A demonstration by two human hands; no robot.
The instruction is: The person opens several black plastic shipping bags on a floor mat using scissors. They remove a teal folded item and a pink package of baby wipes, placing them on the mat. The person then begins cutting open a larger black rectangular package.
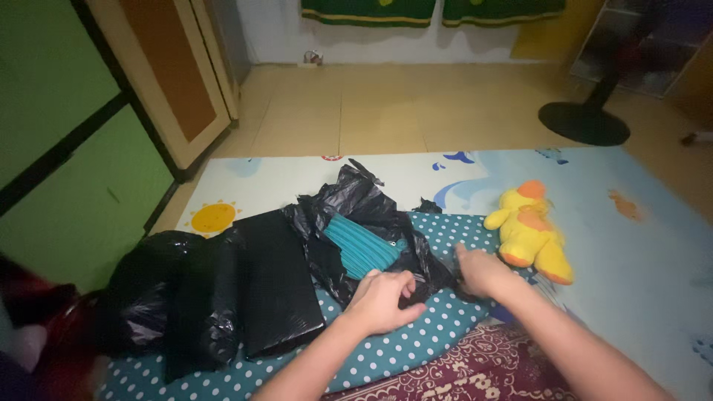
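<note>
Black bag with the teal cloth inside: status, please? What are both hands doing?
Left hand and right hand both grip the black plastic bag. Folded teal cloth half out. Yellow plush duck beside, clear of hands.

The black bag (371, 215) is thin, shiny, crinkly plastic, the teal cloth (364, 249) inside looks ribbed, the yellow toy duck (529, 234) is soft plush, and the floor mat (639, 245) looks smooth.

dim warm indoor light | soft focus | edges warped | corners dark
</note>
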